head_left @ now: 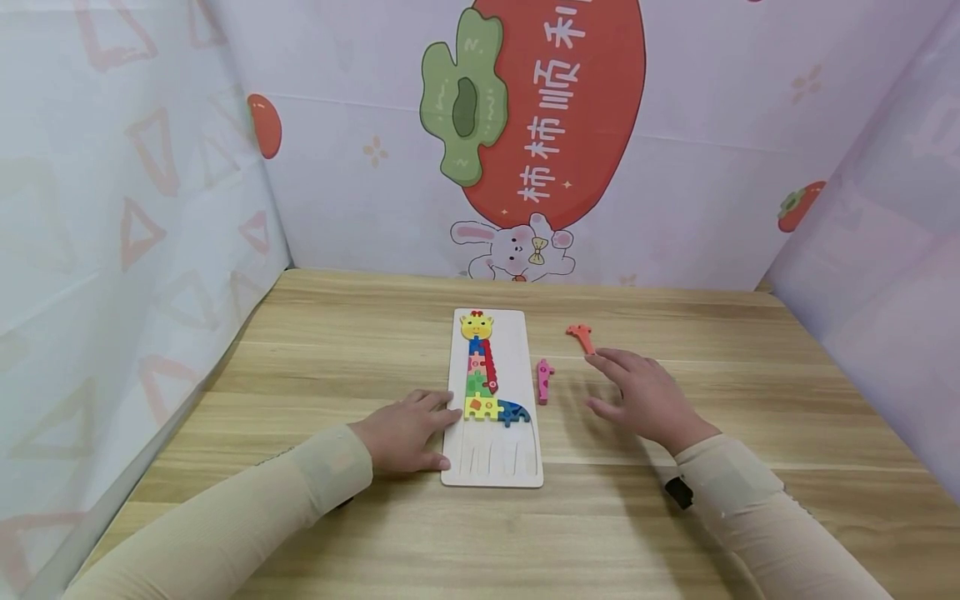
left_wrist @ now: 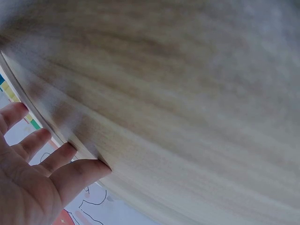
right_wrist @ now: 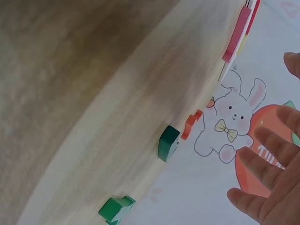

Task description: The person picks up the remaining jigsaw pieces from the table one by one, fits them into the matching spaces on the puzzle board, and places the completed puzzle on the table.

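Observation:
A pale wooden puzzle board (head_left: 504,333) lies on the table, bearing a partly assembled giraffe with a yellow head (head_left: 476,326), colored neck pieces, a red strip (head_left: 491,367), a yellow body piece (head_left: 480,408) and a dark blue piece (head_left: 513,412). My left hand (head_left: 401,435) rests at the board's left edge, its fingers extended. To the right of the board, my right hand (head_left: 645,400) hovers with spread fingers, holding nothing. Nearest its fingertips is an orange puzzle piece (head_left: 581,337). A pink piece (head_left: 543,382) lies between board and hand.
Two green puzzle pieces (right_wrist: 168,143) stand on the table in the right wrist view; the head view does not show them. A printed cloth (head_left: 360,200) rises behind the wooden table (head_left: 360,333), with cloth walls on both sides.

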Available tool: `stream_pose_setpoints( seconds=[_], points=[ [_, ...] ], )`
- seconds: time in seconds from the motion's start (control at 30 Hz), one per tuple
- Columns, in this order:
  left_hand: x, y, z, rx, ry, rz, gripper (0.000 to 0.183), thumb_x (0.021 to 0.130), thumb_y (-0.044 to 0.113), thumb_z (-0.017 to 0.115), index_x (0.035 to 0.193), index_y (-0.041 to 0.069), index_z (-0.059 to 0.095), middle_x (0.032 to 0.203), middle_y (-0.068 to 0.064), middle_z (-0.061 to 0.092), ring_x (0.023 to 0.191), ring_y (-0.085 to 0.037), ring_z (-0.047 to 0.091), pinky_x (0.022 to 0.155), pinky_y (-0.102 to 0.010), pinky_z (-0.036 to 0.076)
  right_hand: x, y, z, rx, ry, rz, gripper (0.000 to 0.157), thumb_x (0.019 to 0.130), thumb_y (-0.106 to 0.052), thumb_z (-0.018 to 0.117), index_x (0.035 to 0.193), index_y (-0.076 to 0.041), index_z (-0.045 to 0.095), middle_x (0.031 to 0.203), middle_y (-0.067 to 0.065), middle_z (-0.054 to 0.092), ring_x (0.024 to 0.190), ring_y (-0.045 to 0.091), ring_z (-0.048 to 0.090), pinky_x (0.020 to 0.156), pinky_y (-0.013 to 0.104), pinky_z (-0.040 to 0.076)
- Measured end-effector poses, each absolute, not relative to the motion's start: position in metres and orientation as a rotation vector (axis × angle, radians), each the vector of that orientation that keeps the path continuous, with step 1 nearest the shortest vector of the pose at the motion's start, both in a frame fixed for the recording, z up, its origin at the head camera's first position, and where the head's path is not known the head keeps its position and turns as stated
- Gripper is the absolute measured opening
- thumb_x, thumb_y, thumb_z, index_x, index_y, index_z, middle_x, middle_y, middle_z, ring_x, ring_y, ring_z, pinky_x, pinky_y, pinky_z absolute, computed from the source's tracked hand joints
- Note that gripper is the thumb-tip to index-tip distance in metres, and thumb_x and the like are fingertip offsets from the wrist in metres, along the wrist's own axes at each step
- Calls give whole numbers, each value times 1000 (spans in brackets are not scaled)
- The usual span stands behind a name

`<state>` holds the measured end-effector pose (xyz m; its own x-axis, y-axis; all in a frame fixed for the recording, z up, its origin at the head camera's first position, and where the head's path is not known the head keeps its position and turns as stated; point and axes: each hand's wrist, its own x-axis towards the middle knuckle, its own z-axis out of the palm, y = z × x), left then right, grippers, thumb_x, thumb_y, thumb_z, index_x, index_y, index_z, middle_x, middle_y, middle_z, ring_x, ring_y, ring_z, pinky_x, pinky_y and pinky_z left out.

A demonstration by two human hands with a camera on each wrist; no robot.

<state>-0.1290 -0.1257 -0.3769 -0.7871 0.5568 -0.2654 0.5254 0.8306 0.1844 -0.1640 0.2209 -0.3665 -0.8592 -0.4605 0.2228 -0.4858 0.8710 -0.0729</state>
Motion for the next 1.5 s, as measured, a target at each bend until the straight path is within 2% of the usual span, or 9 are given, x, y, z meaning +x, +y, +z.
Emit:
stream_pose_setpoints(
  seconds=[0.53, 1.5],
  points=[
    [-129, -125, -376, 816, 2704, 138, 72, 75, 60, 57, 136, 27, 39, 144, -3, 27, 129, -26, 26, 97, -44, 36, -168, 217, -367, 705, -2877, 184, 64, 75, -44, 68, 128, -14, 49, 128, 10, 48, 116, 31, 44, 94, 53, 34],
    [-128, -124, -375, 792, 2705, 149, 72, 74, 60, 57, 136, 28, 39, 144, -2, 27, 130, -26, 25, 95, -45, 38, -179, 205, -371, 707, -2974, 197, 67, 75, -53, 64, 131, -18, 47, 133, 10, 44, 120, 32, 41, 97, 53, 32]
  ],
)
